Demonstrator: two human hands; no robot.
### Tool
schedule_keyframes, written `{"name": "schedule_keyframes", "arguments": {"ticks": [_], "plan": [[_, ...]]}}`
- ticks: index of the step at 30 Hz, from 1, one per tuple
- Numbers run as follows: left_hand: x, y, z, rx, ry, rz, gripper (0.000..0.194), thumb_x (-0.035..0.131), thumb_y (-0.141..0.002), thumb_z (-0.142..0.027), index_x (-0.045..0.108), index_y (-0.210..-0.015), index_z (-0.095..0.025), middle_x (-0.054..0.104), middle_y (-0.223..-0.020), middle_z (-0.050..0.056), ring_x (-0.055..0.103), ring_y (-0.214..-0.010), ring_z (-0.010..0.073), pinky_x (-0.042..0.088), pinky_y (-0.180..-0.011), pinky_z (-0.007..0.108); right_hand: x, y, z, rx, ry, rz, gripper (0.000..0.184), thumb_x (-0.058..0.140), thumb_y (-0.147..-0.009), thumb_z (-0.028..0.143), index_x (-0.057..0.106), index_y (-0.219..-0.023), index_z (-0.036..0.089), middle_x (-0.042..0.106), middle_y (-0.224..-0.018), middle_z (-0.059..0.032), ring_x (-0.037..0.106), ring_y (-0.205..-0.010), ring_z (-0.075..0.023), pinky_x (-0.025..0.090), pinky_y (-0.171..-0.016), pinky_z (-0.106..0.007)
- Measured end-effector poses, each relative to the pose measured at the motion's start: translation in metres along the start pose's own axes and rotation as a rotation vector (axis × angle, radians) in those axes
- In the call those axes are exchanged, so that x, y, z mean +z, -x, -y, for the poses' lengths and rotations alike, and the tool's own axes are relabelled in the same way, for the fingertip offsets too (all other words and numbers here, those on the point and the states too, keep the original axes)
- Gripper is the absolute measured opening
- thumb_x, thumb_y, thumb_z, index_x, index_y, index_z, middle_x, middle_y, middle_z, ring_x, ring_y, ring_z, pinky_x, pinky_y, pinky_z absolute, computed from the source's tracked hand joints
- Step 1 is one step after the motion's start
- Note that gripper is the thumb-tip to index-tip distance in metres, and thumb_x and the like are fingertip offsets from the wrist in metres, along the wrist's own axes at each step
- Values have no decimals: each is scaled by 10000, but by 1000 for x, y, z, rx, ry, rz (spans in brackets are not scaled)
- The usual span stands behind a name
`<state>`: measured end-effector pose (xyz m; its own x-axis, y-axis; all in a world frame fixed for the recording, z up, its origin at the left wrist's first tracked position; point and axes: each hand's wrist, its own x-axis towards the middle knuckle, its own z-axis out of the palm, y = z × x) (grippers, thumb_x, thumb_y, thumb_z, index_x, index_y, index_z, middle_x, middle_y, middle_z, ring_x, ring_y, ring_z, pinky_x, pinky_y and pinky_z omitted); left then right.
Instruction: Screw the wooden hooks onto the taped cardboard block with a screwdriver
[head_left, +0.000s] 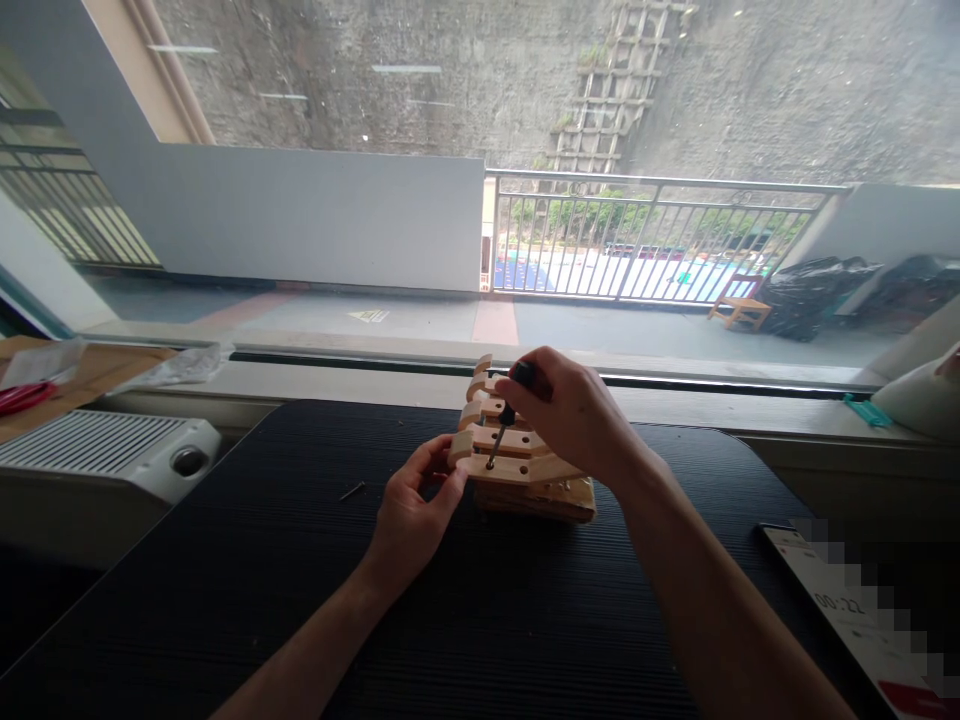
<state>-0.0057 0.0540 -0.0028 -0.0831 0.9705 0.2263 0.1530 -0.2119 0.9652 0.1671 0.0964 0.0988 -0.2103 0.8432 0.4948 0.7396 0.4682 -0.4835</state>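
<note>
My right hand (566, 405) is closed around the black handle of a screwdriver (508, 412). The screwdriver's shaft slants down, and its tip meets a hole near the left end of the nearest wooden piece. Several pale, curved wooden pieces with holes (544, 468) stand in a row, one behind another. Under them lies a brown block (536, 498), which looks wrapped or taped. My left hand (420, 500) pinches the rounded left end of the nearest wooden piece between thumb and fingers. A loose screw (352, 491) lies on the black table to the left of that hand.
The dark table (300, 610) reaches to a window sill behind it. A phone (821, 610) showing a timer lies at the right edge. On the left are a white slatted appliance (105, 450) and cardboard (82, 375) with plastic wrap. A teal item (868, 411) sits on the right sill.
</note>
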Motion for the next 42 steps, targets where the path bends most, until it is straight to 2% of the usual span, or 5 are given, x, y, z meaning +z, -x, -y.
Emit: {"name": "schedule_keyframes", "arguments": {"ticks": [5, 11, 21, 30, 42], "plan": [[0, 0, 1, 0, -16, -7, 390, 612, -777, -325, 554, -1137, -188, 673, -1022, 31, 630, -905, 160, 483, -814, 259, 2, -1, -2, 58, 17, -22, 304, 487, -819, 486, 504, -772, 187, 524, -613, 23, 391, -533, -70, 267, -506, -231], [-1, 0, 2, -10, -12, 0, 399, 613, -778, -335, 549, -1147, -197, 675, -1019, 29, 633, -895, 160, 490, -796, 258, -7, 4, 7, -110, -138, 142, 252, 428, -880, 383, 529, -1066, 247, 543, -632, 36, 434, -543, -71, 276, -519, -220], [0, 0, 1, -6, -10, 2, 403, 603, -779, -327, 552, -1153, -185, 673, -1029, 35, 629, -894, 166, 490, -807, 270, -4, 0, -3, 2, 9, -1, 321, 468, -835, 488, 550, -807, 179, 510, -583, 25, 384, -523, -72, 264, -519, -225], [0, 0, 2, -13, 6, -2, 411, 611, -774, -327, 550, -1157, -191, 676, -1035, 35, 635, -912, 175, 493, -805, 271, -8, 7, 13, -127, -86, 113, 255, 433, -876, 384, 566, -1019, 220, 572, -670, 12, 455, -583, -85, 270, -553, -223], [1, 1, 2, -17, -6, 1, 413, 610, -774, -330, 549, -1154, -180, 673, -1020, 38, 632, -893, 172, 493, -802, 273, -4, 2, 2, -1, 31, 7, 275, 455, -850, 447, 524, -807, 184, 523, -588, 22, 380, -517, -69, 238, -525, -233]]}}
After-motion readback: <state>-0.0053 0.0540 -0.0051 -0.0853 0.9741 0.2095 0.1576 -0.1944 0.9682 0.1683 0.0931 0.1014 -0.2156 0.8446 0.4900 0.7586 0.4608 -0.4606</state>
